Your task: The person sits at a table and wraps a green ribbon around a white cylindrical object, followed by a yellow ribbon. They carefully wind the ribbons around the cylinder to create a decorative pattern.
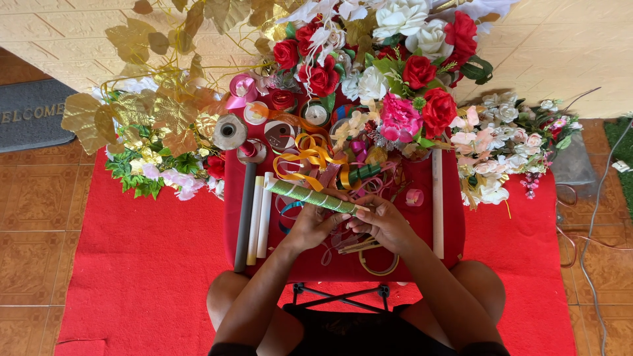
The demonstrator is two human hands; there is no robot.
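Note:
A stick wrapped in green glittery tape [306, 196] lies slantwise across the middle of the small red-covered table [448, 224]. My left hand [314, 222] grips it from below near its right half. My right hand [381, 219] pinches its bare pale tip, fingers closed around the end. Loose ribbons in orange, gold and pink [315, 157] lie just beyond the stick. Under my hands are several thin pale sticks [359, 247] and a ring-shaped hoop [379, 267].
Grey and cream tubes [254, 217] lie along the table's left side, a white rod [437, 204] on the right. Ribbon spools [231, 130] stand at the back. Artificial flowers [402, 72] and gold leaves [151, 112] crowd the far edge. A red carpet [145, 264] covers the floor.

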